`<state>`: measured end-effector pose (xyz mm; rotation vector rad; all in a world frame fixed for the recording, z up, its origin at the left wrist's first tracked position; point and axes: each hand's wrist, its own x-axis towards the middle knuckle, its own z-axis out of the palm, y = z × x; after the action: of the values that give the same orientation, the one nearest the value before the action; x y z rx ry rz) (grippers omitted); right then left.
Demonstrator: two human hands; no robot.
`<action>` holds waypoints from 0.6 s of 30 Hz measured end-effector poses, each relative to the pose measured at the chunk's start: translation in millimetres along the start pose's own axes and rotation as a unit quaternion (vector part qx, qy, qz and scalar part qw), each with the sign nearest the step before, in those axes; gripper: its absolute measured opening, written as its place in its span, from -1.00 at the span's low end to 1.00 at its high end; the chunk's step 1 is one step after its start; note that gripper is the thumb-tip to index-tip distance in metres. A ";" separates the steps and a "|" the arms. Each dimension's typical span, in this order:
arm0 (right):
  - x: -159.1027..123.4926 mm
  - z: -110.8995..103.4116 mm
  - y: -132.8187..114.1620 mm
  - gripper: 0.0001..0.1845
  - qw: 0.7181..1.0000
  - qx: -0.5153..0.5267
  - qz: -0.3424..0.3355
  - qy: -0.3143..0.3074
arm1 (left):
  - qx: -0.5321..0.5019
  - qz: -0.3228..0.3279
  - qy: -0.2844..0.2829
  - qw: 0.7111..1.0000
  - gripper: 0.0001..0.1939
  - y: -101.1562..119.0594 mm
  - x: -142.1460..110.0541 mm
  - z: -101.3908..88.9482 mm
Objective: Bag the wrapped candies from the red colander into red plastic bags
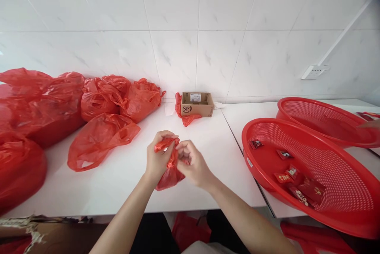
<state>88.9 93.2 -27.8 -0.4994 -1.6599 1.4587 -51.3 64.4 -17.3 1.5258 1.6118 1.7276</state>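
Head view: both hands (175,157) grip the small red bag (170,178).

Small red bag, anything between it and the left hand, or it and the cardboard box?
Nothing visible separates the small red plastic bag from the left hand, gripping its top. Toward the cardboard box stand the right hand and, at the box's near edge, crumpled red plastic.

Left hand (160,155) grips the gathered neck of a small red plastic bag (170,178); right hand (194,163) is at the neck, fingers curled. Open brown cardboard box (197,108) stands near the white tiled wall (175,4). Perforated red plastic basket (347,170), at right, contains small red packets (292,171).
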 end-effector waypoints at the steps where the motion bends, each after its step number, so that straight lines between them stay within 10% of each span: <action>1: 2.5 -3.1 -2.1 -0.82 0.999 0.025 0.014 0.023 | 0.000 0.005 0.002 1.000 -0.84 -0.8 -0.7 -0.5; 11: 22.1 -33.2 -27.6 -0.83 0.990 -0.071 0.105 -0.061 | 0.038 0.046 -0.109 0.992 -0.89 4.5 1.5 -16.8; 18: 15.4 -32.3 -28.9 -0.89 0.920 -0.384 -0.012 -0.072 | 0.042 -0.013 -0.225 0.973 -0.90 6.8 8.3 -24.7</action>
<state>112.6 117.4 3.3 -0.7974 -2.3346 0.7832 -72.3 56.3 -2.4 1.7679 1.4693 1.1941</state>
